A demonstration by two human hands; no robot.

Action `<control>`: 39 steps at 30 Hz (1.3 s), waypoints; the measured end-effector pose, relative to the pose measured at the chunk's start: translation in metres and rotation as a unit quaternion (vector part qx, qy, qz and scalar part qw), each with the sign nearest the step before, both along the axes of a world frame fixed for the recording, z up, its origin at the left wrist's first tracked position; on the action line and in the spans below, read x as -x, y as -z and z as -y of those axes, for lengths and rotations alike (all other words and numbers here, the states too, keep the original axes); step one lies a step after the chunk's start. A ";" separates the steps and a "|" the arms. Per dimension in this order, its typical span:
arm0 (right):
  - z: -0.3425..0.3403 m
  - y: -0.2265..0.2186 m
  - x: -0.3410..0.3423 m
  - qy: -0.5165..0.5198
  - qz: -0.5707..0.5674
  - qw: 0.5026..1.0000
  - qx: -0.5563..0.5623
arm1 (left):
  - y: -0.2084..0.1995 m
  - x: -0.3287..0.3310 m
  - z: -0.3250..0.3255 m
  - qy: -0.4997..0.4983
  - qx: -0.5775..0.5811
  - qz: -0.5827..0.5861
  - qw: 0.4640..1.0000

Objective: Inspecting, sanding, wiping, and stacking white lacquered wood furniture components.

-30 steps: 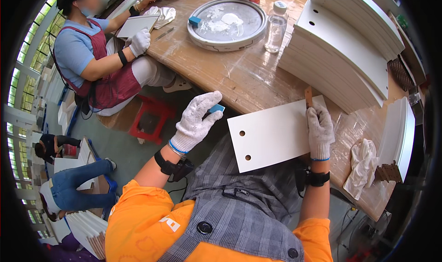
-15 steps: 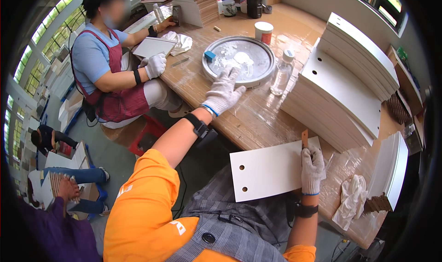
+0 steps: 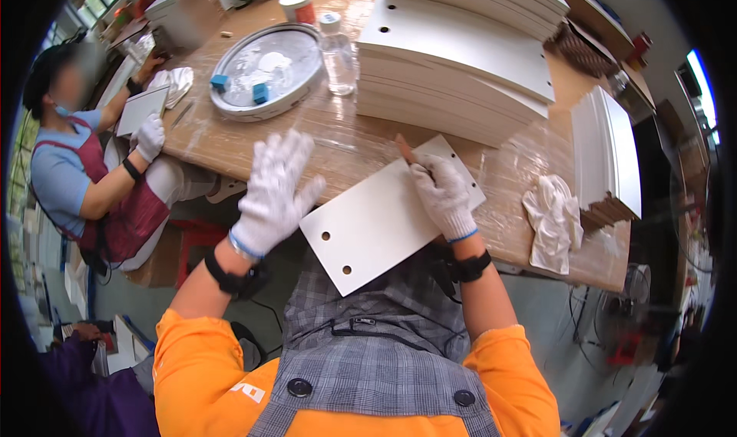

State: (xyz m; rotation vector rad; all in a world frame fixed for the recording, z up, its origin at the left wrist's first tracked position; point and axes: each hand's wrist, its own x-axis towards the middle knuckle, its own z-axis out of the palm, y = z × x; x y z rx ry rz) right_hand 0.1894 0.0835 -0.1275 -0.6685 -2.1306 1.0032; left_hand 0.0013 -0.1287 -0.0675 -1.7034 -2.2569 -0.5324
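My left hand point(image 3: 276, 191), in a white knit glove, hangs empty with fingers spread, left of a white rectangular panel point(image 3: 376, 226). The panel lies slanted across my lap and the table edge, with two dark holes at its near end and smaller ones at the far end. My gloved right hand point(image 3: 445, 194) is closed around a flat orange-brown strip point(image 3: 405, 149), perhaps a tool handle; its lower part is hidden. That hand rests on the panel's right part. Beyond my left hand, a round grey lid point(image 3: 253, 115) carries white paste and blue blocks point(image 3: 261, 93).
A clear bottle point(image 3: 338, 61) and a white tub point(image 3: 298, 9) stand by the lid. Stacked white panels point(image 3: 453, 46) fill the table's far side, with another stack point(image 3: 610, 157) at right. A white cloth point(image 3: 554, 222) lies nearby. A co-worker point(image 3: 84, 168) sits at left.
My left hand has drawn back from the lid toward the panel. A second blue block now shows on the lid. The panel has tilted, its right end rising, and the view has swung right.
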 end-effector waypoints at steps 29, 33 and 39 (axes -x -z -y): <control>-0.043 0.006 -0.128 0.292 0.063 0.944 -0.137 | -0.028 -0.105 0.035 0.098 -0.011 0.169 0.981; -0.035 0.011 -0.113 0.260 0.152 0.928 -0.219 | -0.050 -0.091 0.061 0.001 -0.109 0.666 0.738; -0.034 0.010 -0.107 0.243 0.253 0.887 -0.299 | -0.025 -0.089 0.092 -0.008 -0.193 0.749 0.634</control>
